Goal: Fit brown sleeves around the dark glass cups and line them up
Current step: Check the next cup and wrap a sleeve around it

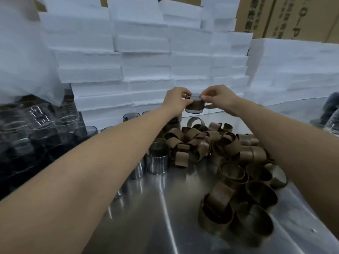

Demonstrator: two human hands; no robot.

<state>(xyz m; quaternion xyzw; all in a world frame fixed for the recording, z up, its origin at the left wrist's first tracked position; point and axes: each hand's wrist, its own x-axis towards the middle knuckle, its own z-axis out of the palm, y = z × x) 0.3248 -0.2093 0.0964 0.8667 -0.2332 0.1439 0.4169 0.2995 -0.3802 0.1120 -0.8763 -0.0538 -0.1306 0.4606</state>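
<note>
A dark glass cup (194, 107) with a brown sleeve around its middle is held in the air above the far part of the metal table (165, 217). My left hand (177, 99) grips its left side and my right hand (219, 99) pinches its right rim and side. Below lies a heap of loose brown sleeves (198, 142). Bare dark glass cups (158, 158) stand under my left forearm, with more (131, 116) behind. Sleeved cups (256, 195) lie jumbled at the right front.
Stacked white foam blocks (146, 57) wall off the back of the table. Clear and dark glasses (36, 125) crowd the left under a white foam sheet (22, 52). Cardboard boxes (284, 17) stand at the top right. More glassware (330, 120) sits at the right edge.
</note>
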